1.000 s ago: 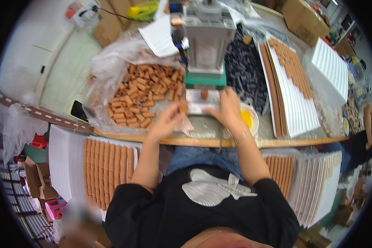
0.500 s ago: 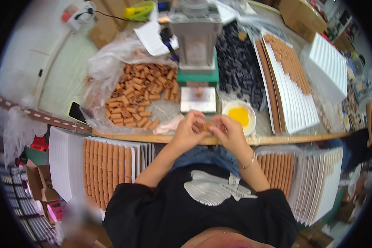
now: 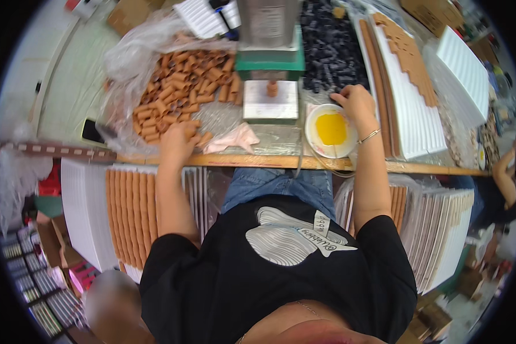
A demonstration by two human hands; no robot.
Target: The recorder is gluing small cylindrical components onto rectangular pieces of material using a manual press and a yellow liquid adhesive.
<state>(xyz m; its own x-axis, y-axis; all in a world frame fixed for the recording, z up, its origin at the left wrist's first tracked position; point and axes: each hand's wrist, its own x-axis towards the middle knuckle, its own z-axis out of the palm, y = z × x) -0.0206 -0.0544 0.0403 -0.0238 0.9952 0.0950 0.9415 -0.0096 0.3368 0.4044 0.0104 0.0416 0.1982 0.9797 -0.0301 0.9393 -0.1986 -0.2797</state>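
Note:
My left hand (image 3: 178, 140) is at the near edge of a heap of short brown tubes (image 3: 183, 83), its fingers curled down over a tube there and partly hidden by the back of the hand. Just beyond a white bowl of yellow liquid (image 3: 331, 128), my right hand (image 3: 356, 104) pinches a small black part (image 3: 338, 99) beside the pile of black parts (image 3: 332, 49). Between the hands, a brown tube (image 3: 272, 89) stands on the white plate (image 3: 255, 103) of a green and grey press (image 3: 269, 60).
A crumpled pink cloth (image 3: 235, 139) lies near the table's wooden front edge (image 3: 258, 161). White ribbed trays with brown tubes (image 3: 404, 51) stand at the right. More filled trays (image 3: 132, 200) sit below the edge at left. A phone (image 3: 90, 131) lies at far left.
My hands were together in front of the press with a brown piece between them. They have parted, left to the tubes and right to the black parts. A tube now shows upright on the press plate.

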